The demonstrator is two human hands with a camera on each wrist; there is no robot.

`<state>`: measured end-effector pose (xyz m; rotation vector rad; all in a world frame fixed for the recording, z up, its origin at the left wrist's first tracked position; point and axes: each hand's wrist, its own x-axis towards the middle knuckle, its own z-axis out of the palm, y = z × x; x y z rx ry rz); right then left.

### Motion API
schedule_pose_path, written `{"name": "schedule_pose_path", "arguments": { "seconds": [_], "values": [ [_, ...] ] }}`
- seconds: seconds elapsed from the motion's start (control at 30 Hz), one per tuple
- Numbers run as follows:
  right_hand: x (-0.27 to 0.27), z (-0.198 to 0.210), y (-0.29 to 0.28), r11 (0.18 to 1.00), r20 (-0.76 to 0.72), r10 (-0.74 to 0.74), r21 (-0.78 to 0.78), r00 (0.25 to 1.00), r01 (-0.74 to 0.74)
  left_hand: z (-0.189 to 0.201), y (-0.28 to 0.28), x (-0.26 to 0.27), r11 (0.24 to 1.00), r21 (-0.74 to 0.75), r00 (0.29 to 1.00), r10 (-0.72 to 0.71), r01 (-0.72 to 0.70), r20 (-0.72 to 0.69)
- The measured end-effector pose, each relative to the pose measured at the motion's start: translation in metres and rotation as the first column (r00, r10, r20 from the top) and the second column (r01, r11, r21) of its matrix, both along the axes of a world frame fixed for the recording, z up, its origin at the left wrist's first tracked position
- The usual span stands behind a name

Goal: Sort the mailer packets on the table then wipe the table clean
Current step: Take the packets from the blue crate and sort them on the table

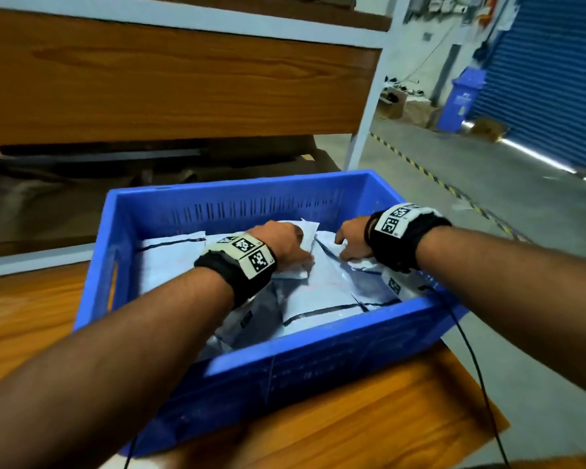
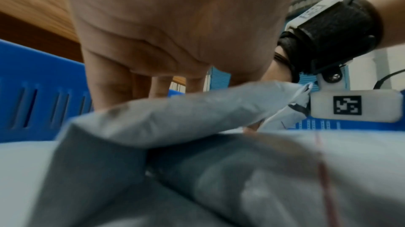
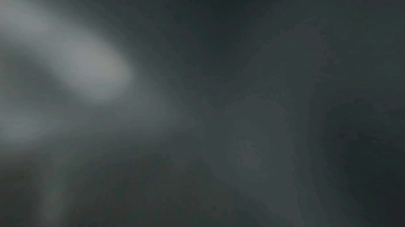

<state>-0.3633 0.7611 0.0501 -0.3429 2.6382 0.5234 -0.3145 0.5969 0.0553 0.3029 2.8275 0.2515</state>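
Note:
A blue plastic crate (image 1: pixel 318 343) stands on the wooden table (image 1: pixel 352 418) and holds several white and grey mailer packets (image 1: pixel 322 289). Both hands are inside it. My left hand (image 1: pixel 298 252) grips a white packet (image 1: pixel 307 231) near the crate's middle. In the left wrist view my left hand (image 2: pixel 157 81) has its fingers (image 2: pixel 107 81) reaching down behind a grey packet (image 2: pixel 175 118). My right hand (image 1: pixel 347 248) has its fingers curled into a crumpled packet (image 1: pixel 366 265) just to the right. The right wrist view is dark and blurred.
A shelf rack with wooden boards (image 1: pixel 170 79) and a white post (image 1: pixel 369 106) rises behind the crate. A black cable (image 1: pixel 471 353) trails off the table's right side. On the floor to the right stand a blue bin (image 1: pixel 462 99) and cardboard boxes (image 1: pixel 393 103).

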Motion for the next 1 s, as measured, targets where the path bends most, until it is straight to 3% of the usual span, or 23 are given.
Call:
{"name": "schedule_pose_path", "arguments": {
  "seconds": [0.2,0.37,0.67,0.77,0.93,1.0],
  "values": [
    [-0.004,0.023,0.021,0.995,0.061,-0.039,-0.085,0.997,0.044,-0.007,0.000,-0.003,0.999,-0.010,0.999,-0.036,0.036,-0.015],
    [-0.013,0.043,0.035,0.999,0.094,0.047,-0.011,0.995,-0.046,-0.007,0.003,-0.003,0.997,-0.050,0.997,-0.066,0.064,-0.033],
    [-0.016,-0.016,0.031,0.999,0.232,0.022,0.034,0.972,-0.031,-0.011,-0.004,-0.009,1.000,0.000,1.000,-0.024,0.024,-0.007],
    [-0.009,-0.015,0.031,0.995,0.276,0.032,0.077,0.961,-0.056,-0.013,-0.003,-0.010,1.000,0.022,0.999,-0.008,0.008,0.033],
    [-0.015,-0.001,0.027,0.997,0.199,0.036,-0.072,0.979,-0.022,-0.007,-0.011,-0.010,0.989,0.145,1.000,-0.026,0.024,0.008],
    [-0.010,-0.008,0.023,0.998,0.220,0.051,-0.046,0.974,-0.042,-0.004,-0.016,-0.012,0.986,0.163,1.000,-0.011,0.012,-0.010]
  ]
}}
